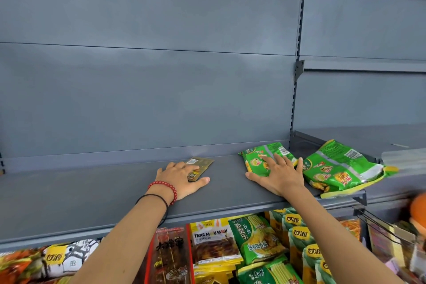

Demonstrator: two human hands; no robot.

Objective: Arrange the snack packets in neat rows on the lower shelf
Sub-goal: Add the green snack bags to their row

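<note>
So we've got both hands up on the grey shelf (92, 191). Our left hand (182, 177) lies flat with the fingers resting on top of a small brownish-gold packet (202, 163), the thumb stretched out on the bare shelf just near of it, not gripping anything. That packet lies flat around the middle of the shelf, towards the far side. Our right hand (280, 177) is spread wide, fingers splayed, palm down on the near end of a green snack packet (258, 157) that lies flat further right. Just beside that, right again, there's a second green packet (338, 168), bigger looking, tilted, with its near corner hanging over the shelf's front edge. There's a red bead bracelet (164, 187) and a thin black band (154, 197) on the left wrist. Under this shelf, the level below is packed with stuff: a yellow TANG MOU MOU packet (212, 244), a red-edged clear packet (170, 256) left of it, and green noodle packets (255, 237) to the right. Something orange (418, 207) at the far right edge is too blurry to tell.
</note>
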